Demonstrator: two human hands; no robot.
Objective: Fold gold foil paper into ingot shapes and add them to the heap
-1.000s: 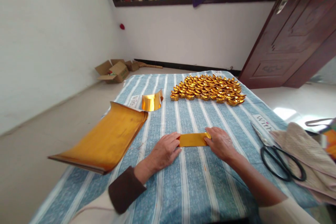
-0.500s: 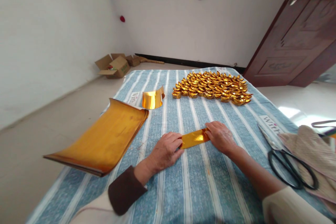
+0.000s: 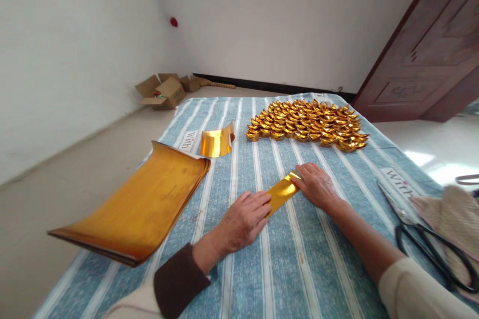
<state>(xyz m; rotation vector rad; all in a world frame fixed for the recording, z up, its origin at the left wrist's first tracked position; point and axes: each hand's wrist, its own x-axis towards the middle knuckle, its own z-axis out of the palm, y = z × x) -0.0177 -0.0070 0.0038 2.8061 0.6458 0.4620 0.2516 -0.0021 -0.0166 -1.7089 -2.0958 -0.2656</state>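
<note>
Since the earlier frame, the gold strip (image 3: 281, 194) has swung from nearly crosswise to a steeper slant, its right end now nearer the table's far edge; the left hand (image 3: 245, 219) has crept farther over its lower end. We note our view has shifted too, so small displacements of other items are not trusted. Right hand (image 3: 318, 187): thumb and fingers pinching the upper end. Left hand: palm down, fingers together over the lower end; we cannot tell whether it grips or merely presses. Strip lies mid-table (image 3: 292, 269), between the hands. With both ends attended, we judge the change a reorienting of the strip, not a release. Gold folded pieces (image 3: 307, 124) sit massed toward the far right corner; a curled gold sheet (image 3: 217, 143) lies just beside the sheet stack (image 3: 130, 199), which overhangs the left edge. Obscured: both strip ends under fingers, any crease there, and the strip's underside. Near the right edge, the scissors (image 3: 407, 218) and beige cloth (image 3: 458, 214) run toward the frame limit, the cloth cut off. Table's near edge: not discernible.
</note>
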